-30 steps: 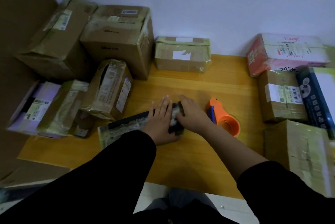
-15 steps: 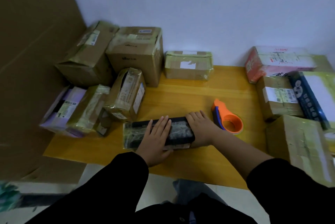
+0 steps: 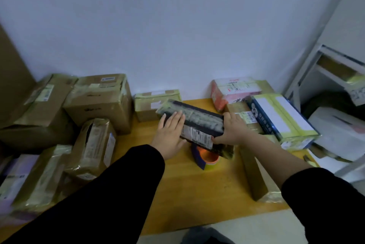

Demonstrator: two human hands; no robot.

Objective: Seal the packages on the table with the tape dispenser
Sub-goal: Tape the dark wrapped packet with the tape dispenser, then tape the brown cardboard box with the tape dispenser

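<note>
A long black package [image 3: 199, 123] wrapped in clear tape is lifted off the wooden table [image 3: 177, 194] and tilted, held between both hands. My left hand [image 3: 169, 135] lies flat against its left side. My right hand [image 3: 231, 131] grips its right end from below. The orange tape dispenser [image 3: 207, 159] sits on the table right under the package, partly hidden by it.
Taped cardboard boxes [image 3: 98, 103] crowd the left and back of the table. More packages, one blue and white [image 3: 280, 119] and one pink [image 3: 233, 89], stack at the right. A brown box [image 3: 254, 174] stands near my right forearm. A white shelf [image 3: 335, 78] rises at far right.
The black package went from lying flat on the table to being lifted and carried right and back, over the tape dispenser. The camera has tilted up and to the right.
</note>
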